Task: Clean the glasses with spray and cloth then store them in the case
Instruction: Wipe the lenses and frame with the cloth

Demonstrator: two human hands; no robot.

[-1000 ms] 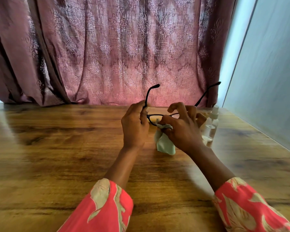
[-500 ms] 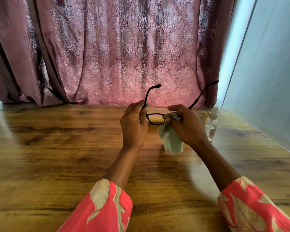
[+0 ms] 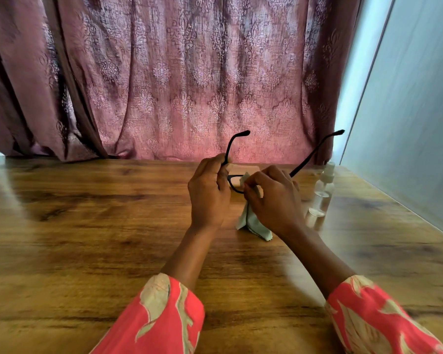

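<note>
lens wiping in progress: frame strain and bottle knock are the risks

wooden table (image 3: 87, 238) bare at left. spray bottle (image 3: 322, 195) stands just beside the right hand (image 3: 274, 200); an outward elbow swing could topple it. left hand (image 3: 209, 192) is closed around the glasses (image 3: 234, 146) at the hinge, held above the table; right fingers pinch the cloth (image 3: 252, 221) on a lens. hard rubbing may twist the frame.

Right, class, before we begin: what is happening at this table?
A person is cleaning a pair of black glasses. The left hand grips the frame near one temple, with both temples pointing up and away. The right hand presses a pale green cloth against a lens. A clear spray bottle stands upright on the wooden table, right of the hands.
</note>
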